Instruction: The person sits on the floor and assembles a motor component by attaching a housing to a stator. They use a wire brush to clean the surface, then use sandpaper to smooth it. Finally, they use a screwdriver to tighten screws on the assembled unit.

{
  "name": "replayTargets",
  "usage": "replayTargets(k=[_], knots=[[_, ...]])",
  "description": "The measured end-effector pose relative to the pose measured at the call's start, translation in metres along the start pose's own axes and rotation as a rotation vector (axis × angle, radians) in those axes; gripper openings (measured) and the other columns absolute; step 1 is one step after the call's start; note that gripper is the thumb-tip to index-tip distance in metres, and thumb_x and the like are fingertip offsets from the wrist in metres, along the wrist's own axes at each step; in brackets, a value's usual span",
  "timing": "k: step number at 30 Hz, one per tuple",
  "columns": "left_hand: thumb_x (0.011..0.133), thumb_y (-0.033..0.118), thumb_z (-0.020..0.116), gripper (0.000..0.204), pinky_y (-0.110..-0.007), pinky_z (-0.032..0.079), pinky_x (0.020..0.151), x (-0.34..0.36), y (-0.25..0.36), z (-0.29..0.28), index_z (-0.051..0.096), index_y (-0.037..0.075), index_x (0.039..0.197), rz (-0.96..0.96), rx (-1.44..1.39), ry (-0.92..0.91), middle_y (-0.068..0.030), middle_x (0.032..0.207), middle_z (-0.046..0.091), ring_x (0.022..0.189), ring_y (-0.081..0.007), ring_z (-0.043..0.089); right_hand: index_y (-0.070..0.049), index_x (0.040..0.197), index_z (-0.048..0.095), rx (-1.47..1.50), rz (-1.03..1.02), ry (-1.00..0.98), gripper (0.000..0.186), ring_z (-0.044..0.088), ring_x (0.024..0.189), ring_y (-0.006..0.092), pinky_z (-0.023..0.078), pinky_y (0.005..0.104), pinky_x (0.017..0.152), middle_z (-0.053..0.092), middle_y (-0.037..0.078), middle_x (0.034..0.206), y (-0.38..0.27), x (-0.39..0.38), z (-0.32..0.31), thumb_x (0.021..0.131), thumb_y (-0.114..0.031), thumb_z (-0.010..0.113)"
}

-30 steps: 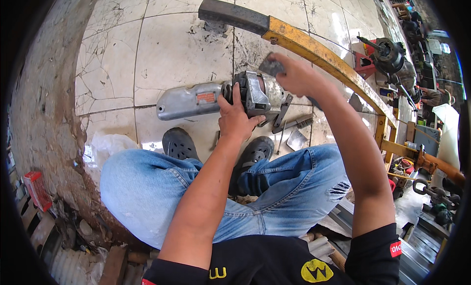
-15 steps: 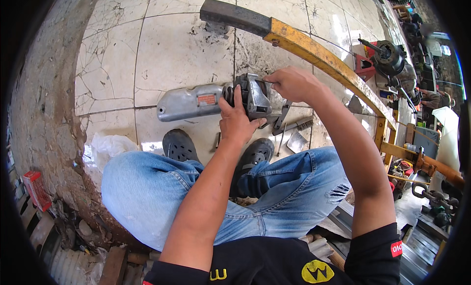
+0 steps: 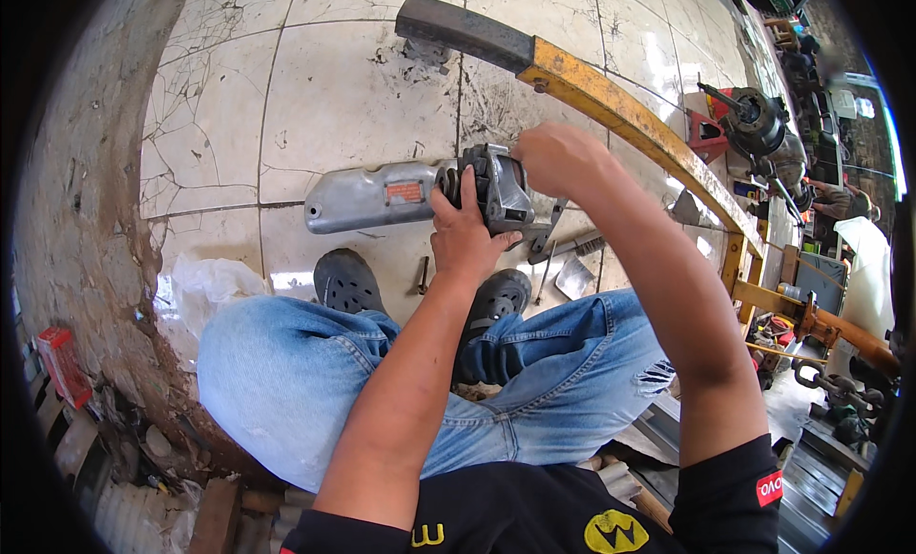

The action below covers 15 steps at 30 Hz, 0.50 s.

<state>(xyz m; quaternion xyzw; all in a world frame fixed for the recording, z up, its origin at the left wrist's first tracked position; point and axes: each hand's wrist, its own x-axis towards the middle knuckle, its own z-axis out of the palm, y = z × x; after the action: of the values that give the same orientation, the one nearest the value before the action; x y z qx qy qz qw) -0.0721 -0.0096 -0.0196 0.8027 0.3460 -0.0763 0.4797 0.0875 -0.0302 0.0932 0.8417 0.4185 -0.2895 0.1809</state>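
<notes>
My left hand [image 3: 465,239] is wrapped round a grey cast-metal machine part [image 3: 498,193] with a dark round pulley-like end, fingers on its left side and thumb along its near edge. Pressed against the part's upper right side is my right hand [image 3: 561,163], its fingers curled closed; whatever they grip is hidden behind the knuckles. A silver metal cover [image 3: 363,199] with an orange label lies on the tiles, its right end reaching the part. Below the part, a dark flat bracket [image 3: 546,239] sticks out.
A bolt [image 3: 423,275], a thin rod [image 3: 547,271] and a ridged dark tool [image 3: 582,245] lie near my shoes. Across the far side runs a yellow hoist arm [image 3: 620,96]. A greasy round assembly [image 3: 759,120] stands at the right, a white plastic bag [image 3: 212,285] at the left.
My right hand's fingers have curled in and the hand has turned slightly at the part's upper right side. My left hand keeps its hold; the view has shifted slightly.
</notes>
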Motion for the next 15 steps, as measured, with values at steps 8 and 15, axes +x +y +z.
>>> replayTargets(k=[8,15], knots=[[0.063,0.034,0.091,0.118,-0.052,0.046,0.099,-0.001,-0.001,0.001,0.018,0.022,0.155,0.011,-0.04,0.021,-0.0265,0.144,0.023,0.123,-0.0478,0.047,-0.005,0.087,0.074,-0.007,0.045,0.043,0.019,0.069,0.086,0.037,0.055,0.046,0.074,0.07,0.02,0.09,-0.015,-0.003,0.004,0.08,-0.01,0.057],[0.062,0.035,0.092,0.119,-0.052,0.047,0.098,-0.002,-0.001,0.002,0.017,0.024,0.155,0.012,-0.038,0.041,-0.0259,0.144,0.023,0.121,-0.0481,0.048,-0.005,0.088,0.075,-0.034,-0.018,0.052,0.021,0.071,0.089,0.0347,0.057,0.0425,0.074,0.073,0.018,0.095,-0.01,-0.006,0.004,0.085,-0.009,0.055]])
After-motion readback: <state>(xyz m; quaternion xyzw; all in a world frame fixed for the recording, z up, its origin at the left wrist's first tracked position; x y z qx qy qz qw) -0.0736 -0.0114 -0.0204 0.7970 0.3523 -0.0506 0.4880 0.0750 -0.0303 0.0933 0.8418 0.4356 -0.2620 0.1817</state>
